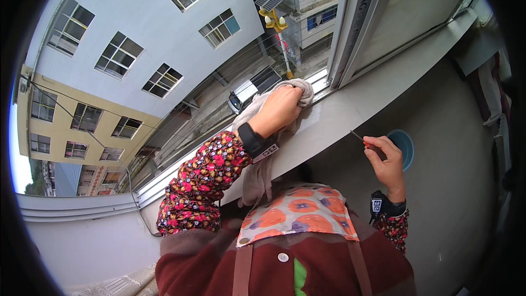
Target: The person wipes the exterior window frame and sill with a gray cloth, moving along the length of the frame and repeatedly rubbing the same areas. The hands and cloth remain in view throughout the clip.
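Observation:
My left hand [279, 105] grips a greyish-pink cloth [303, 90] and presses it onto the window track [319, 83]. Part of the cloth hangs over the edge of the pale windowsill [341, 113]. In my right hand [384, 160], a screwdriver [360, 137] is pinched by its orange-red and dark handle. Its thin shaft points up and left towards the sill's edge, apart from it. The handle's rear end is hidden by my fingers.
A blue bucket [402, 148] stands on the grey floor [444, 189], partly behind my right hand. The sliding window frame [355, 28] rises beyond the cloth. Through the opening, wires, a street with a parked vehicle [248, 90] and buildings show. A cable [133, 197] runs down at the left.

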Action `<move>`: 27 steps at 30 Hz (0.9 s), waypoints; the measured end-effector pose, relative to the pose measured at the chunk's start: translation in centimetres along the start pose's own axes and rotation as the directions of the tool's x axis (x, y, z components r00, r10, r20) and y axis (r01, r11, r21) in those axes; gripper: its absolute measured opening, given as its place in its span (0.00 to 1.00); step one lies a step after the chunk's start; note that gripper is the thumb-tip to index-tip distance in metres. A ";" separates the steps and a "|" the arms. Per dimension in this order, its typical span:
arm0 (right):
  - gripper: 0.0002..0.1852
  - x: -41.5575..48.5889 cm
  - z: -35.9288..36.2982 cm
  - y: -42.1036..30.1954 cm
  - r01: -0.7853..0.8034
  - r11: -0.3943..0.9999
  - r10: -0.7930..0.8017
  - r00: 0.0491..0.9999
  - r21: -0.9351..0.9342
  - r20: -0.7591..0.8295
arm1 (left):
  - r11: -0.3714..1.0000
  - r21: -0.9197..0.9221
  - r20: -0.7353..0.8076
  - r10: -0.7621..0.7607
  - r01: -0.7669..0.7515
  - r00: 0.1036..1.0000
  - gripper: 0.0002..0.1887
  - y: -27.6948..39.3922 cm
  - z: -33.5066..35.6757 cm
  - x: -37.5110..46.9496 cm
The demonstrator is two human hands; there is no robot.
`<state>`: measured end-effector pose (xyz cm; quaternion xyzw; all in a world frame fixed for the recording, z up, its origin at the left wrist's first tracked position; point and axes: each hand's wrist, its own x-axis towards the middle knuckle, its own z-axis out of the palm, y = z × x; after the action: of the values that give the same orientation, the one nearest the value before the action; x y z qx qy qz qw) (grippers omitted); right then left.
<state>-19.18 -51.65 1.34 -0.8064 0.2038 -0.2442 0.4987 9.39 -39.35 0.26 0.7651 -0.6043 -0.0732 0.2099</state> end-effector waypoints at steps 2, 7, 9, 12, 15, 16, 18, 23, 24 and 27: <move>0.13 -0.2 -0.1 0.1 -0.007 1.000 0.007 1.000 0.003 0.001 | 0.997 -0.073 -0.016 -0.008 0.007 1.000 0.07 0.3 0.8 2.5; 0.13 -0.5 0.0 -0.1 0.024 0.999 -0.024 1.000 0.036 -0.003 | 0.330 -0.926 0.068 -0.329 0.182 0.942 0.12 -1.0 -2.7 1.6; 0.12 -0.3 0.2 -0.2 0.002 0.995 -0.002 1.000 0.101 0.002 | 0.053 -0.999 -0.016 -0.345 0.002 0.938 0.13 -2.2 -6.7 -2.8; 0.11 0.7 1.1 -0.3 -0.003 0.988 -0.004 0.999 0.151 0.048 | 0.036 -0.975 -0.212 -0.462 -0.221 0.861 0.20 -2.1 -12.4 -12.3; 0.11 2.4 2.8 -0.5 0.019 0.986 -0.043 0.989 0.166 0.143 | 0.646 -0.704 -0.694 -0.540 -0.294 0.476 0.24 -0.2 -15.1 -20.7; 0.11 3.0 3.3 -0.8 0.045 0.986 -0.074 0.981 0.158 0.181 | 0.580 -0.765 -0.635 -0.753 -0.281 0.174 0.27 0.8 -15.5 -23.1; 0.11 4.0 4.4 -1.9 0.091 0.982 -0.130 0.961 0.166 0.244 | 0.402 -0.748 -0.651 -0.598 -0.528 0.467 0.30 2.7 -17.2 -27.3; 0.11 6.1 7.6 -5.9 0.168 0.971 -0.221 0.904 0.170 0.367 | 0.734 -0.654 -0.675 -0.675 0.182 0.298 0.24 5.0 -18.4 -32.7; 0.11 6.3 8.3 -6.8 0.169 0.971 -0.223 0.893 0.166 0.391 | 0.724 -0.654 -0.643 -0.685 0.220 0.341 0.17 4.7 -18.0 -33.0; 0.11 7.0 10.8 -7.6 0.249 0.959 -0.284 0.839 0.137 0.464 | 0.690 -0.534 -0.487 -0.724 0.489 0.490 0.12 3.5 -14.2 -31.8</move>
<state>-6.45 -44.84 5.41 -0.8437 -0.0489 -0.1112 0.5229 3.18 -6.30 9.97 0.8559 -0.1513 0.0363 0.4931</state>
